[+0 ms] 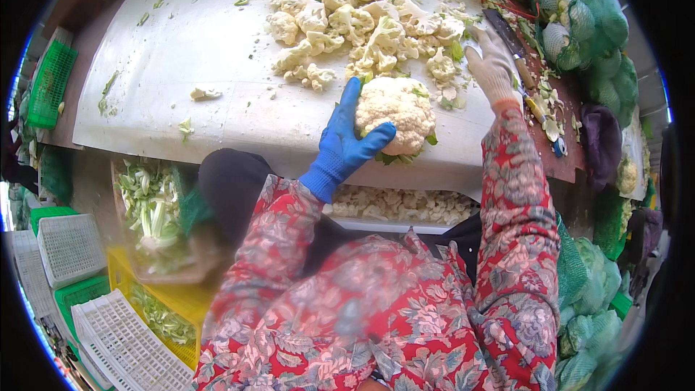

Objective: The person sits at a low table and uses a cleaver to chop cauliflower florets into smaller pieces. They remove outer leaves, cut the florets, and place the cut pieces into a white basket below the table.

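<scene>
My left hand point(353, 136), in a blue coated glove, grips a whole cauliflower head point(396, 114) at the near edge of the white-covered table point(217, 114). Green leaf stubs show at the head's underside. Beyond it lies a heap of cut cauliflower florets point(353, 21). My right hand point(491, 62), in a pale knit glove, is to the right of the heap with its fingers apart and nothing seen in it. Just beside that hand, a broad-bladed knife point(505, 35) with a wooden handle lies on the reddish board. A second knife with a yellowish handle point(535, 108) lies nearer.
Green net sacks of foam-wrapped heads point(586, 27) stand at the upper right. Below the table edge is a container of florets point(402, 206). At left are a bin of leaf trimmings point(152, 212), a yellow crate point(122, 271) and white crates point(125, 336). Leaf scraps litter the board.
</scene>
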`<state>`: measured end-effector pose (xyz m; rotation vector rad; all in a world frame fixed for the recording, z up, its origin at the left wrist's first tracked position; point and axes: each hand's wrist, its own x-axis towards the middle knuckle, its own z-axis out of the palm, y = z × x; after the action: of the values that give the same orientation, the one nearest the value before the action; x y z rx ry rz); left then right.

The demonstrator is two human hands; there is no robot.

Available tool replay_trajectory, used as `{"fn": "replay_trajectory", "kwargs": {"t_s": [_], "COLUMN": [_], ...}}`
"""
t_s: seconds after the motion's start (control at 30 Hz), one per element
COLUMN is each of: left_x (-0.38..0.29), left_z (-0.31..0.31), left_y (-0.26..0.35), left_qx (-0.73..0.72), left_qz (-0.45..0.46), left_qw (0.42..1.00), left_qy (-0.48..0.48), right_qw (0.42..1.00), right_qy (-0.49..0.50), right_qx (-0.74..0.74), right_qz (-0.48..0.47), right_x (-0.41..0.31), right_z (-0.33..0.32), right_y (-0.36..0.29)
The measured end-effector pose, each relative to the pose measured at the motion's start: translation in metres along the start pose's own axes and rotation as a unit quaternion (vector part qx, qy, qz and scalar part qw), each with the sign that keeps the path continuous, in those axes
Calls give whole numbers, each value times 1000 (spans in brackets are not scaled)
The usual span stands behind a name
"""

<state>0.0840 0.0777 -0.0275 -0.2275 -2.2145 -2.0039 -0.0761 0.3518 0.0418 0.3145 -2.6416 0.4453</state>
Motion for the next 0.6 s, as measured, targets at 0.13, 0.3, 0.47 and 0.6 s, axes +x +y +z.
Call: {"fn": "replay_trajectory", "kwargs": {"t_s": [0.13, 0.3, 0.47, 0.6], "left_x": [2, -3, -10, -10], "left_z": [4, 2, 5, 6], "left_y": [-4, -4, -4, -2], "left_qx": [-99, 49, -3, -70], "left_qz": [-71, 39, 59, 28], "left_qw": [992, 998, 997, 996], "left_qy": [24, -15, -44, -42], "right_qw": [894, 926, 867, 996], "right_qy": [-52, -29, -195, -38], "right_qx": [401, 372, 397, 15], "right_qz": [191, 64, 231, 82], "right_x": [-89, -117, -68, -54], "right_z": [-13, -5, 11, 18], "right_y": [-31, -85, -57, 6]}}
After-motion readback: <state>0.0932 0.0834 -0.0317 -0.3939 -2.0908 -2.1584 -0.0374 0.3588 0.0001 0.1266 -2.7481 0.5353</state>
